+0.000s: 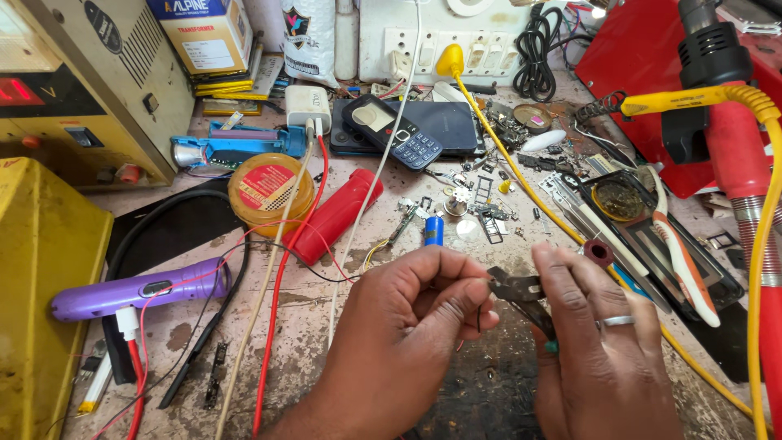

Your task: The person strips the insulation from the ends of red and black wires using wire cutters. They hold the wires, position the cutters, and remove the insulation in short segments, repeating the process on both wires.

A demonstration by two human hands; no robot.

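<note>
My left hand [407,326] is closed in a loose fist near the bench front, its fingertips pinching something thin that I cannot make out. My right hand [599,342], with a ring on one finger, grips a small pair of dark cutting pliers [521,293] whose jaws point left and meet the left fingertips. Thin red and black wires [285,244] run across the bench toward the left hand.
A cluttered workbench: a red cylinder [338,213], a round yellow tin [269,191], a keypad phone [391,130] on a dark slab, a purple tool [138,289], a yellow box [41,285] at left, a red hot-air tool [733,138] and yellow cable [529,187] at right, with several small metal parts mid-bench.
</note>
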